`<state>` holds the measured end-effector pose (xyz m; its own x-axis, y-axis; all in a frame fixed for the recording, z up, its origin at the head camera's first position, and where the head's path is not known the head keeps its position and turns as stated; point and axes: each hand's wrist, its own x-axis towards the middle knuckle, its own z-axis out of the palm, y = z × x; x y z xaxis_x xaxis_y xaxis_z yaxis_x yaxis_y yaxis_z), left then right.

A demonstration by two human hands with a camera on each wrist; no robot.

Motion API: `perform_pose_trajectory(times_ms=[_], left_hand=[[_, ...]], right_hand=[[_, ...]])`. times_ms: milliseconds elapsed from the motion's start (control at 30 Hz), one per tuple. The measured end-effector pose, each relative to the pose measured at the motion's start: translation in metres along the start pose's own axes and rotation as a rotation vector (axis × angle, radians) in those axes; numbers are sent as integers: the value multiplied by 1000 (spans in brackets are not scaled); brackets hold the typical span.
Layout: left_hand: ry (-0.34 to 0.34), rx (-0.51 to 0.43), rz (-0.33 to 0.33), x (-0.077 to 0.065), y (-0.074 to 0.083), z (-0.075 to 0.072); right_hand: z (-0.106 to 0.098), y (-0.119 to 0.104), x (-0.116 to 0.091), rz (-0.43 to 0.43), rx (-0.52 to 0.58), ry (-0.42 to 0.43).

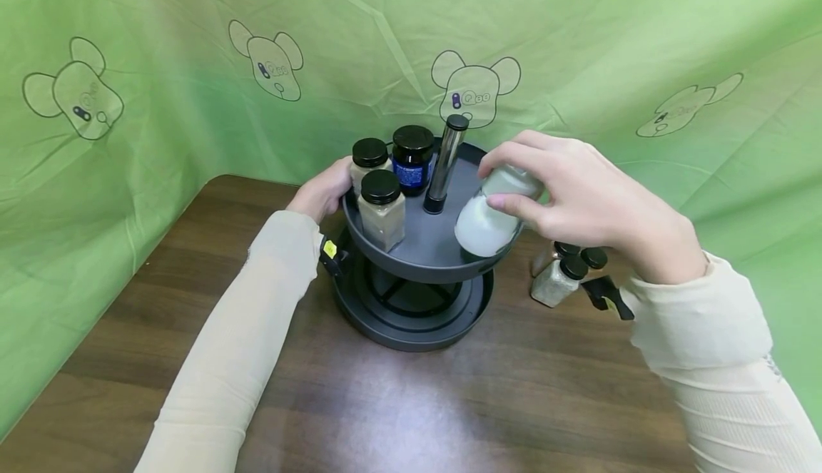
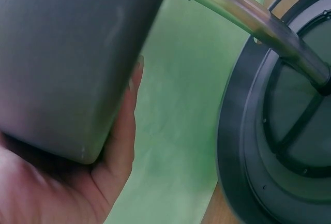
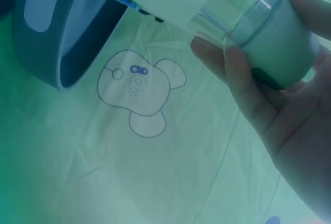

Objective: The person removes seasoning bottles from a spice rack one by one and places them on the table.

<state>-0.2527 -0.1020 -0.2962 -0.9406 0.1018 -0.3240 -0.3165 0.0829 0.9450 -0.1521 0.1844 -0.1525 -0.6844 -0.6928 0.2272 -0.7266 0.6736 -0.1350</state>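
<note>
A dark grey two-tier rack (image 1: pixel 420 270) stands on the table. My left hand (image 1: pixel 323 189) grips the upper tray at its left side; in the left wrist view the fingers (image 2: pixel 123 136) lie along the tray's outer wall (image 2: pixel 77 74), and the thumb is hidden. Over the right part of that tray, my right hand (image 1: pixel 584 191) holds a clear jar with white contents (image 1: pixel 483 225) by its pale lid end. The jar is tilted, its base low over the tray; contact cannot be told. In the right wrist view, fingers and thumb go round the pale green lid (image 3: pixel 282 48).
On the upper tray are two square jars with black lids (image 1: pixel 382 216) and a dark blue-labelled jar (image 1: pixel 412 163), left of the metal post (image 1: pixel 446 166). Several small black-lidded jars (image 1: pixel 557 284) stand right of the rack. A green printed cloth (image 1: pixel 359 45) hangs behind.
</note>
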Motion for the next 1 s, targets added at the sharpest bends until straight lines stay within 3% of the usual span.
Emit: perform_pose_trajectory(times_ms=[1000], left_hand=[[6, 7, 3, 1, 0, 0]], right_hand=[[-12, 39, -31, 112, -100, 43]])
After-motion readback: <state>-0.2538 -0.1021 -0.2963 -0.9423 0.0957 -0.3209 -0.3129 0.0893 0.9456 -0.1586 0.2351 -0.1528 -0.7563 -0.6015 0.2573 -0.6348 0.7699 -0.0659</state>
